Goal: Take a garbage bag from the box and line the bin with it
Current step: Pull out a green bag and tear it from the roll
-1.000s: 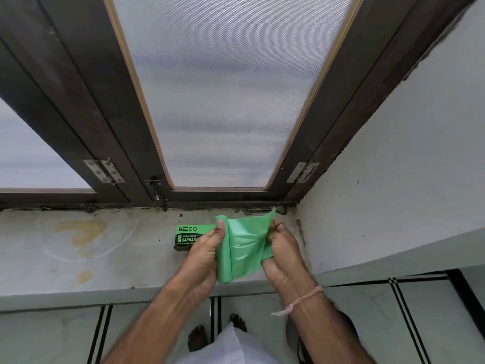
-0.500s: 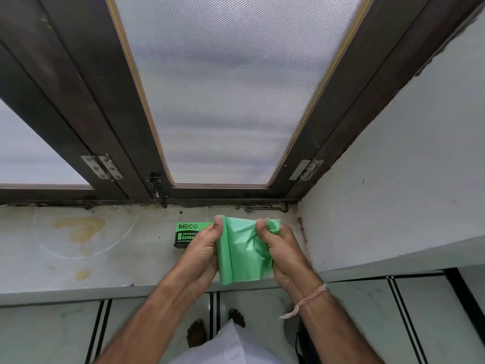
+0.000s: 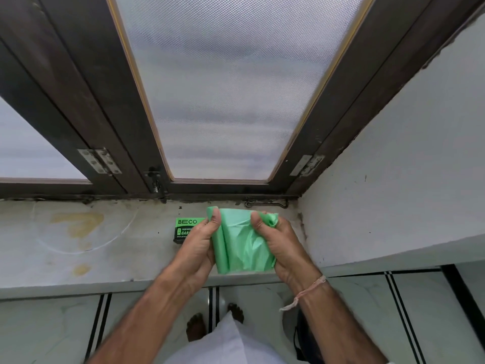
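Garbage bag (image 3: 242,248) pinched by left hand (image 3: 198,245), right hand (image 3: 280,241) | box (image 3: 185,228) half hidden | bin unseen

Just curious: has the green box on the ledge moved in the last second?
No. The box sits at the same spot below the window latch on the ledge.

Box (image 3: 185,229) is set on the surface (image 3: 105,248) near its back edge, partly behind left hand (image 3: 199,245). Bag (image 3: 240,248) is held between left hand and right hand (image 3: 280,243), above the surface's front edge.
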A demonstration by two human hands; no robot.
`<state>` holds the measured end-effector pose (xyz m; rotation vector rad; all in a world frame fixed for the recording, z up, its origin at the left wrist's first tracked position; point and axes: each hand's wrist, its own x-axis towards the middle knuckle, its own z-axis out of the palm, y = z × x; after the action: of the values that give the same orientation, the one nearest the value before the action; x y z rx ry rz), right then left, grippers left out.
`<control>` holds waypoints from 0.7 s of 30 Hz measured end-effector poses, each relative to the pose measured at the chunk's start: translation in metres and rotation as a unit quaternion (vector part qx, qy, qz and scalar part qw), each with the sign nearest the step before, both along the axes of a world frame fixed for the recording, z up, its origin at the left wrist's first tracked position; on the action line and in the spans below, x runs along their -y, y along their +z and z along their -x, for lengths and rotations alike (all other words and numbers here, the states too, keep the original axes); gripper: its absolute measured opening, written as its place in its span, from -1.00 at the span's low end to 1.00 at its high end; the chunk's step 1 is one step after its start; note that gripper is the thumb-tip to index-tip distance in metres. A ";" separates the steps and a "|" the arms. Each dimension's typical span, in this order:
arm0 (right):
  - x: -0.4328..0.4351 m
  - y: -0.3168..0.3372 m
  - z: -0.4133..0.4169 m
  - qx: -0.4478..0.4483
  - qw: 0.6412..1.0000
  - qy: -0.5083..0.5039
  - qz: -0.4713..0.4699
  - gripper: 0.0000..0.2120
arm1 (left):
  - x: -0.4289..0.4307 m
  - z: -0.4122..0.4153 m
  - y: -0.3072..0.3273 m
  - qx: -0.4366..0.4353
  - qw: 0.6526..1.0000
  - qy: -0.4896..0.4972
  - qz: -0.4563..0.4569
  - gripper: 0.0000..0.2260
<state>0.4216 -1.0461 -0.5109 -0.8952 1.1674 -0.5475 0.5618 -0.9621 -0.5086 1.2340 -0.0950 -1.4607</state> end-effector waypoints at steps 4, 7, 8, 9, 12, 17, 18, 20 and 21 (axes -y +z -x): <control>0.004 -0.005 0.006 -0.013 1.000 -0.008 0.015 -0.93 | -0.002 -0.003 -0.002 0.005 1.000 -0.007 0.002 -0.52; 0.005 -0.003 0.004 0.004 0.999 -0.015 0.031 -0.76 | -0.004 -0.001 -0.001 0.017 1.000 -0.021 0.005 -0.48; 0.005 -0.002 0.004 0.018 0.999 -0.016 0.026 -0.76 | -0.004 -0.001 0.000 0.018 1.000 -0.023 0.006 -0.47; 0.005 0.001 0.003 0.030 0.999 -0.004 0.022 -0.74 | -0.004 0.000 -0.001 0.018 1.000 -0.025 0.005 -0.46; 0.003 0.006 0.004 0.028 0.996 0.070 0.040 -0.55 | -0.005 0.000 -0.001 0.015 1.000 -0.022 0.001 -0.43; 0.001 -0.004 0.004 -0.008 0.996 0.072 0.057 -0.88 | -0.004 0.001 -0.003 0.019 1.000 -0.018 -0.003 -0.43; 0.003 -0.006 0.004 0.000 0.997 0.059 0.051 -0.90 | -0.004 0.002 -0.002 0.021 1.000 -0.020 -0.003 -0.44; 0.004 -0.008 0.005 0.020 0.998 0.043 0.047 -0.92 | -0.004 0.003 -0.002 0.024 0.999 -0.023 -0.004 -0.46; 0.005 -0.007 0.004 0.027 0.998 0.041 0.048 -0.90 | -0.004 0.003 -0.003 0.023 0.999 -0.024 -0.005 -0.46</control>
<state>0.4178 -1.0507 -0.5180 -1.0017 1.0579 -0.5610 0.5585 -0.9577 -0.5112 1.2809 -0.1502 -1.4758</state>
